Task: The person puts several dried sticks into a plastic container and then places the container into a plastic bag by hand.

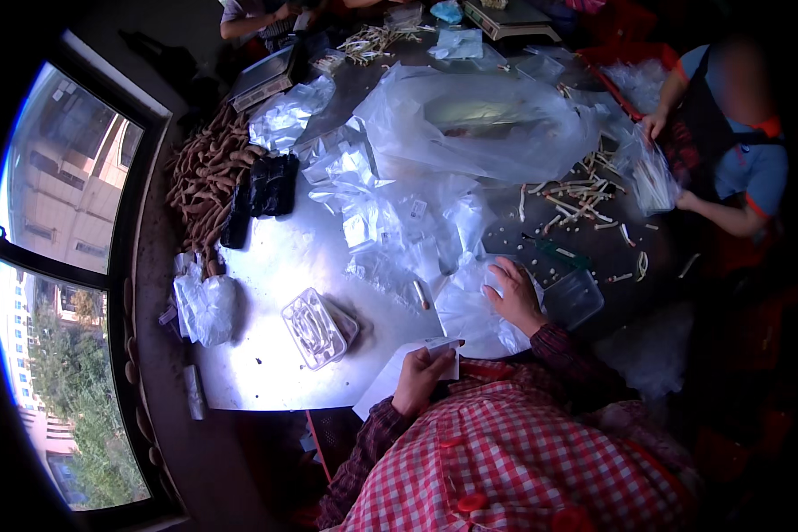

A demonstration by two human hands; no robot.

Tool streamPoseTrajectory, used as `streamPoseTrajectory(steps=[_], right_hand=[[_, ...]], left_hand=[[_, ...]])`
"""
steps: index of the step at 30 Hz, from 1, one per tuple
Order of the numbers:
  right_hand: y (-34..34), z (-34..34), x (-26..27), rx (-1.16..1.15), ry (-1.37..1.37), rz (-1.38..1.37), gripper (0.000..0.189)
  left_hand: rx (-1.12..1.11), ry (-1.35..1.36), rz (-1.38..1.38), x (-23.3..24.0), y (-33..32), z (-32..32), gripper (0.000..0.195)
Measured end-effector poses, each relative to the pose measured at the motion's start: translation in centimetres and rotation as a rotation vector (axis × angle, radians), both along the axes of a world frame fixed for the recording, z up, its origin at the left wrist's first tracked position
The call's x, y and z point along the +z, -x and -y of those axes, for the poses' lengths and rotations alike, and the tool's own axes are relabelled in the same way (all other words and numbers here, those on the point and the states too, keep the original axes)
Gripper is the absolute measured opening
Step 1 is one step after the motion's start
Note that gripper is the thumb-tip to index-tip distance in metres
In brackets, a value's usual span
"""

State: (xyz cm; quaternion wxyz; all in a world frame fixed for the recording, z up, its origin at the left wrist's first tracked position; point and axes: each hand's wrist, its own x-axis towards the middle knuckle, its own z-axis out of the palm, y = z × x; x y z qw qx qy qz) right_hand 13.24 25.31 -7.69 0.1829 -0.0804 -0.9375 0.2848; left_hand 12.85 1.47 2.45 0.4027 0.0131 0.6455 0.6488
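My left hand (424, 380) grips a white paper sheet (387, 380), thumb on top, at the table's near edge. The sheet looks like label backing and hangs partly over the edge. My right hand (515, 296), fingers apart, lies over a thin clear plastic bag (465, 309) spread flat on the table. Whether it presses on the bag or hovers just above is hard to tell. Beside that hand is a clear plastic tray (574, 298). A short peeled root piece (421, 294) lies left of the bag. Further left, clear plastic boxes (314, 329) are stacked, the top one holding pale pieces.
A large open plastic bag (399, 113) and crumpled bags (366, 219) cover the middle. Brown roots (206, 173) are heaped by the window. At right lie pale root sticks (582, 193) and a green-handled tool (558, 251). Across the table, a person (738, 146) holds a filled bag (652, 176).
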Motion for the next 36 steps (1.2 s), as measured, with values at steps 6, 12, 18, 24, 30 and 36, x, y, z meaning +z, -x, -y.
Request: streamPoseTrajectory(steps=[6,12,18,24,30,36], right_hand=[[-1.6,5.4,7.8,0.644,0.380,-0.123,0.022],[-2.2,5.9,7.5,0.639,0.659,-0.019,0.015],[-1.2,3.6,4.9,0.174,0.637,-0.019,0.009],[-5.9,1.3,-4.5,0.582,-0.237,0.097,0.027],[-5.4,0.3,-1.9,0.630,-0.062,0.228,0.037],[-3.1,0.5,-3.1,0.514,0.093,0.102,0.014]], left_hand=[[-0.030,0.045,-0.097,-1.4,-0.4,0.3,0.013],[-0.120,0.030,0.003,-1.4,-0.5,0.8,0.014],[-0.124,-0.047,-0.024,-0.6,-0.4,0.5,0.021],[0.076,-0.105,0.260,-1.3,0.2,1.7,0.027],[0.309,-0.208,0.255,-0.4,1.1,2.5,0.024],[0.215,-0.097,0.087,0.9,0.9,2.0,0.027]])
